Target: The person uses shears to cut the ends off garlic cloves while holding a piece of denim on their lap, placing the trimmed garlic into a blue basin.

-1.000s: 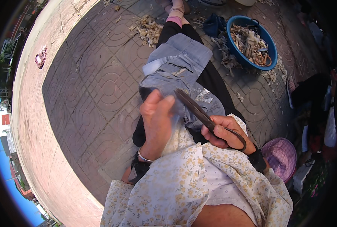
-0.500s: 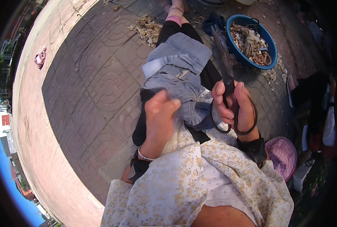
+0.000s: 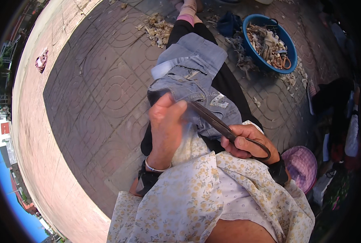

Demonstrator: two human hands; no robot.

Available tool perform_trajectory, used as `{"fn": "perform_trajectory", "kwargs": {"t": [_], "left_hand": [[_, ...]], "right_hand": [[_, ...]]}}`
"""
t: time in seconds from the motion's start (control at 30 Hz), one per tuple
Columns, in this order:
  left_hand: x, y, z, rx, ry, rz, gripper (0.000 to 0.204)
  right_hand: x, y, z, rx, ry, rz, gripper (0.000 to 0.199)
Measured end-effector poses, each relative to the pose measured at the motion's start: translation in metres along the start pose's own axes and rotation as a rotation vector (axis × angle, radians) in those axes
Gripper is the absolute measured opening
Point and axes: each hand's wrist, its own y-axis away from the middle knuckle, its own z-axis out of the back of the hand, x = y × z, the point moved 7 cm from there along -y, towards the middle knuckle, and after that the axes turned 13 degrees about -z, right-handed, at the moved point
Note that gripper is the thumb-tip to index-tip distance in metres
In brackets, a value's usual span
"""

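Note:
Across my lap lies a pair of blue jeans [image 3: 192, 60], folded and bunched, with a dark beaded line and a silvery patch on the denim. My left hand [image 3: 166, 123] is closed on the waist end of the jeans, thumb uppermost. In my right hand [image 3: 251, 141] are black-handled scissors [image 3: 213, 120], held by the loops. Their blades slant up and left, and the tip is close to my left thumb at the denim. From this angle the blades look together. What lies just under the tip is hidden by my left hand.
A blue basin [image 3: 249, 46] holding scraps and a glove stands at the far right. Loose scraps [image 3: 158, 30] lie on the paving beyond my legs. By my right elbow is a pink checked hat-like thing [image 3: 300, 168]. Another person's dark-clothed leg [image 3: 332, 99] shows at the right.
My right hand has turned and lowered the scissors from upright to slanting left, bringing the tip to my left hand. The left hand has shifted slightly left on the jeans.

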Motion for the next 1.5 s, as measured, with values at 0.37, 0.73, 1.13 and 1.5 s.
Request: {"fn": "perform_trajectory", "kwargs": {"t": [0.37,0.73,1.13,1.5], "left_hand": [[-0.004,0.002,-0.004,0.034,0.062,-0.001,0.026],[-0.002,0.003,0.0,0.042,-0.013,-0.007,0.025],[0.008,0.002,-0.002,0.011,0.148,0.094,0.033],[0.007,0.0,0.004,0.032,-0.032,-0.011,0.027]], "right_hand": [[-0.002,0.004,0.002,-0.041,0.0,0.012,0.032],[-0.003,0.004,0.003,-0.058,0.005,-0.01,0.031],[-0.001,0.0,0.002,-0.078,0.024,0.042,0.032],[0.001,-0.002,0.001,-0.104,0.024,0.013,0.03]]}}
